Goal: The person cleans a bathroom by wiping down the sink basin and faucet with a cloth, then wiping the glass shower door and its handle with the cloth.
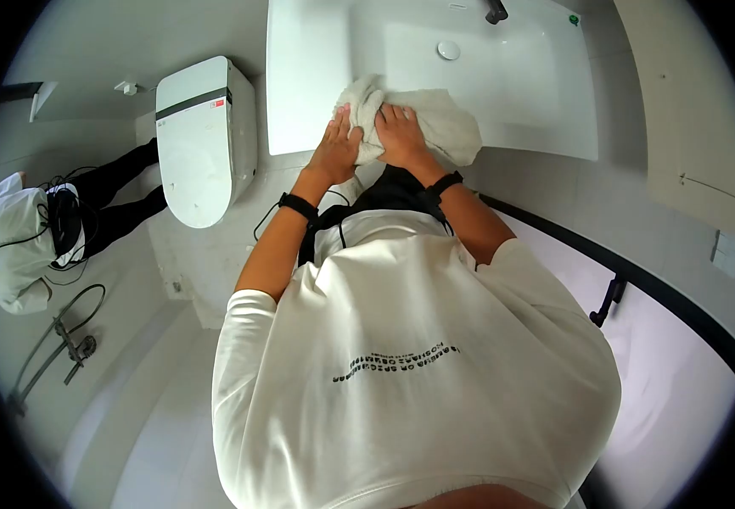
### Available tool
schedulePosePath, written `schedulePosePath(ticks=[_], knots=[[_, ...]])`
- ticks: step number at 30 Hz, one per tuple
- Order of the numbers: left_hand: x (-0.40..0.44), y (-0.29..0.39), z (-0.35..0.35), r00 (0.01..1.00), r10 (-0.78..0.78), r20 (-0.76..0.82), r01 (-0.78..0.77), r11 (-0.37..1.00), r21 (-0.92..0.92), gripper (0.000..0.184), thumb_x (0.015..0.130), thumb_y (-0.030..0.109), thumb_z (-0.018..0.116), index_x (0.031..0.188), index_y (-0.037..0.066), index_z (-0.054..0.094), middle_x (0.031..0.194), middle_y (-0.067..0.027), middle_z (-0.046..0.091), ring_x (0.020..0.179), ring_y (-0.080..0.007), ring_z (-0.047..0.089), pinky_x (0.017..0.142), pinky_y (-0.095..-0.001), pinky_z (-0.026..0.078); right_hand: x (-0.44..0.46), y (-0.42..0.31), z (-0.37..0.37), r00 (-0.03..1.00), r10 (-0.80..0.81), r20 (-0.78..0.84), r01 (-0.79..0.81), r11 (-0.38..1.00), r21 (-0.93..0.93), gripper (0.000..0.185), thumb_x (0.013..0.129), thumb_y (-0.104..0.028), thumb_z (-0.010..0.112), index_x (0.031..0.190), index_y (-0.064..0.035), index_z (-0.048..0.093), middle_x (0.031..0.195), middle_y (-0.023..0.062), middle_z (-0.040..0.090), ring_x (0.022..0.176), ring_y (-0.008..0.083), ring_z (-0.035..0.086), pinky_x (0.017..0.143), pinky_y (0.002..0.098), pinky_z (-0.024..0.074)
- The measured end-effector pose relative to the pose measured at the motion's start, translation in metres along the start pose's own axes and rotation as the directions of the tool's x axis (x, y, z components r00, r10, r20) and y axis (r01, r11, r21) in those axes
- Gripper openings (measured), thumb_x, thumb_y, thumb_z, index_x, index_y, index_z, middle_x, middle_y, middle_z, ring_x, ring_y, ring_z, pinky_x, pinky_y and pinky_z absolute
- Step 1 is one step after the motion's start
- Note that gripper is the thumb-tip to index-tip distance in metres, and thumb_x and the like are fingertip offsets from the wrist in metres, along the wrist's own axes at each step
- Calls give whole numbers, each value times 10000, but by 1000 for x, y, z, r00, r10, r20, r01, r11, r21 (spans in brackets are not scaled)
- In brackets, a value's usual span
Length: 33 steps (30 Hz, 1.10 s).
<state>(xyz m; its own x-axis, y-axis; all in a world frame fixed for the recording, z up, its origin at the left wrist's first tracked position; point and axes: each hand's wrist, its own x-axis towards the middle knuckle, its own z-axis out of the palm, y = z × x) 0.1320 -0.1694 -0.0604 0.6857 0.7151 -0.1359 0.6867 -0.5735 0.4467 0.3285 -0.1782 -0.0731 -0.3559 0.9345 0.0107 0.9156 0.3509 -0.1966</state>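
Note:
A pale, damp-looking cloth (pixel 448 121) lies bunched over the front rim of the white washbasin (pixel 308 110). My left hand (pixel 339 149) is at the cloth's left end, its fingers fairly straight along the folds and its thumb on the near side. Close beside it, my right hand (pixel 401 136) grips the middle of the cloth with fingers bent over it. The cloth's loose right part spreads past my right hand along the basin edge. Both wrists wear black bands. My palms and the cloth's underside are hidden.
A dark faucet (pixel 496 11) and a round drain plug (pixel 448 50) are in the basin. A white toilet (pixel 193 153) with its lid down stands to the left. Beyond it are another person (pixel 24 237) and a shower fitting (pixel 70 339). A black rail (pixel 639 288) runs along the right.

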Motion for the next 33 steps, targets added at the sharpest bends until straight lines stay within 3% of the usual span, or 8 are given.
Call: schedulePosePath(ticks=[5, 11, 23, 24, 27, 29, 31, 33], knots=[[9, 15, 12, 991, -89, -98, 100, 989, 111, 404, 782, 32, 657, 1112, -34, 435, 1528, -406, 175, 1438, -531, 220, 1170, -548, 270, -1, 1, 0, 1000, -7, -12, 6, 999, -46, 547, 618, -300, 798, 1073, -72, 597, 1128, 119, 572, 1113, 280, 533, 994, 466, 364], [23, 22, 14, 992, -123, -26, 125, 965, 232, 426, 812, 29, 653, 1178, 7, 437, 1563, -356, 163, 1475, -454, 208, 1191, -496, 254, -11, 4, -9, 993, 63, -101, -57, 997, 59, 512, 627, -269, 777, 1062, -72, 591, 1070, 112, 594, 1081, 281, 547, 1021, 405, 363], [90, 43, 6, 969, -53, 240, 37, 997, 69, 948, 590, 281, 924, 1298, -18, 369, 1487, -368, 301, 1420, -450, 313, 1189, -481, 255, -33, 65, -23, 995, 103, 3, -101, 970, 220, 814, 624, -443, 830, 1259, -26, 537, 1293, 144, 538, 1217, 310, 498, 1102, 433, 321], [99, 49, 15, 972, -35, 232, 26, 999, 41, 1000, 563, 340, 937, 1299, -23, 366, 1470, -377, 314, 1405, -461, 327, 1180, -487, 267, -38, 80, -31, 991, 99, 94, -120, 958, 262, 843, 650, -445, 837, 1297, -12, 515, 1349, 163, 514, 1263, 334, 472, 1105, 461, 327], [126, 75, 21, 961, 24, 274, -16, 999, -34, 1004, 560, 340, 942, 1298, -23, 365, 1471, -375, 315, 1401, -466, 331, 1177, -494, 268, -63, 126, -54, 991, 124, 46, -131, 870, 475, 813, 709, -378, 831, 1348, -11, 489, 1373, 174, 514, 1298, 346, 453, 1104, 449, 345], [138, 88, 30, 954, 41, 296, -17, 996, -85, 1054, 606, 430, 909, 1360, -24, 329, 1481, -383, 293, 1392, -484, 328, 1175, -497, 262, -85, 165, -60, 986, 147, 83, -168, 805, 569, 769, 779, -327, 804, 1401, -36, 460, 1387, 191, 506, 1302, 357, 457, 1099, 449, 358], [147, 101, 29, 969, 39, 243, 3, 985, -171, 1075, 603, 452, 907, 1382, 6, 315, 1476, -384, 291, 1372, -507, 335, 1164, -501, 276, -102, 196, -72, 943, 258, 210, -330, 812, 482, 758, 813, -405, 778, 1407, -54, 466, 1379, 193, 514, 1297, 371, 463, 1095, 467, 364], [149, 106, 29, 954, 59, 294, -7, 984, -176, 1008, 810, 547, 718, 1509, 44, 194, 1527, -390, 183, 1410, -520, 263, 1190, -499, 230, -117, 212, -76, 935, 295, 198, -353, 836, 420, 762, 812, -446, 773, 1405, -70, 478, 1389, 180, 514, 1299, 364, 463, 1095, 468, 364]])
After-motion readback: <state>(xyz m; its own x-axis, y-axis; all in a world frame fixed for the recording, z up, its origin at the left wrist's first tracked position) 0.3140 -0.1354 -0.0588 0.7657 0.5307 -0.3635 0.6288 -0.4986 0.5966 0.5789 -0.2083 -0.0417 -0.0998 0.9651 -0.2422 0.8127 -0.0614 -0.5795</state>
